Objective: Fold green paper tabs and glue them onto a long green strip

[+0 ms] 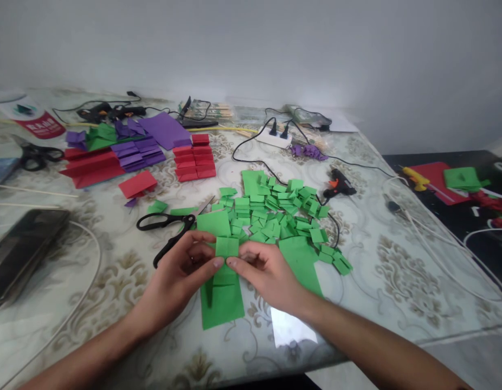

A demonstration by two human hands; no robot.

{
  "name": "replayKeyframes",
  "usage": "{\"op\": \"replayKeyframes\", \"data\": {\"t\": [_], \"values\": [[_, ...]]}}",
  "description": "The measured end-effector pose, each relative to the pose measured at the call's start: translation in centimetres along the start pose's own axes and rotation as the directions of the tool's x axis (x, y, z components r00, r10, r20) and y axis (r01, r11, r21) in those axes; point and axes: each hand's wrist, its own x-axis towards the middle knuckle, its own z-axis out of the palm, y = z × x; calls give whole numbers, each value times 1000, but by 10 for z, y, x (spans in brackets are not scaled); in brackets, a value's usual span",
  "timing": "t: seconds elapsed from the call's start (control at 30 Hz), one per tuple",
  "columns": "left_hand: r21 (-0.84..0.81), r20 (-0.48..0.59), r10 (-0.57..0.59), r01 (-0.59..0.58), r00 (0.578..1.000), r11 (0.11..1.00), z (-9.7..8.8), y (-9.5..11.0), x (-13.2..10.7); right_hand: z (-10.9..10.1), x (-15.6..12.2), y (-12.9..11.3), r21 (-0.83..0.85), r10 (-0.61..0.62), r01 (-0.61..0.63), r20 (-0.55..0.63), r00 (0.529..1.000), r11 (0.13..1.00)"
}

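Between both hands, a creased strip of green paper (pixel 227 247) is pinched at its two sides. My left hand (pixel 186 265) grips its left edge with thumb and fingers; my right hand (pixel 267 271) grips the right edge, the thumbs nearly meeting. Below the strip lies a larger green paper sheet (pixel 223 309), partly covered by it. Black-handled scissors (pixel 173 222) rest just beyond my left hand, blades partly open. A heap of small folded green paper pieces (pixel 271 208) spreads behind the hands. Another green sheet (pixel 302 262) sits beside my right wrist.
A phone (pixel 25 254) and its white cable are at left. Red folded papers (pixel 194 160) and purple folded papers (pixel 139 153) lie farther back. A black glue gun (pixel 339 184) stands right of the heap, near a power strip (pixel 274 137). Second scissors (pixel 37 154) lie at far left.
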Motion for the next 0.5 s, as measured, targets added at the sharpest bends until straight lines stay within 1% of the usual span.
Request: {"op": "replayKeyframes", "data": {"t": [0.07,0.13,0.23,0.3,0.37,0.43,0.5], "values": [[23,69,-44,43,997,999,-1,0,1,0,0,0,53,22,-22,-8,1000,998],[39,91,-52,49,994,998,-1,0,2,1,-1,1,122,45,-44,-2,999,992],[41,13,-11,10,1000,999,-3,2,4,2,-3,3,211,76,-84,46,996,974],[46,-53,18,-16,998,999,-4,3,6,2,-4,5,233,88,-112,112,990,966],[46,-91,34,-30,995,998,-4,5,7,2,-5,6,227,86,-119,151,985,967],[32,-91,33,-30,995,999,-4,7,7,1,-6,6,204,80,-106,134,988,973],[10,-71,23,-22,997,1000,-3,9,6,1,-6,7,185,73,-87,82,994,979]]}}
